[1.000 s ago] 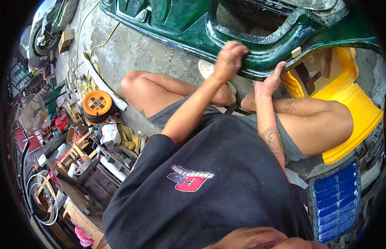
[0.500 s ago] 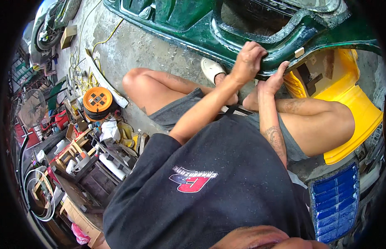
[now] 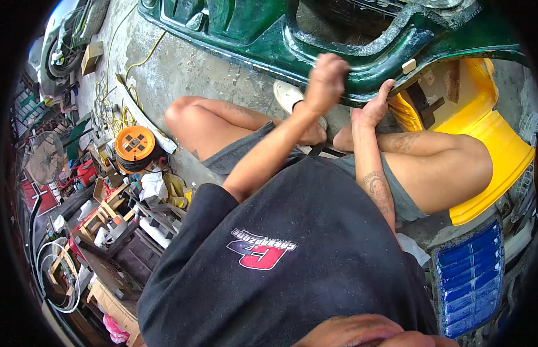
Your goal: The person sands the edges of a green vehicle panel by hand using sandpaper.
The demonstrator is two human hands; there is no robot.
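Panel [image 3: 251, 43]: held by right hand [image 3: 370, 110], apparently rubbed with curled left hand [image 3: 327, 84], contents unclear. Next, keep near edge [image 3: 354, 92] steady.

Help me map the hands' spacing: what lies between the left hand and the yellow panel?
In the head view, the right hand, at the green panel, lies between the left hand and the yellow panel.

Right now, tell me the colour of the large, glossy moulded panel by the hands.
The panel is dark green, best seen in the head view.
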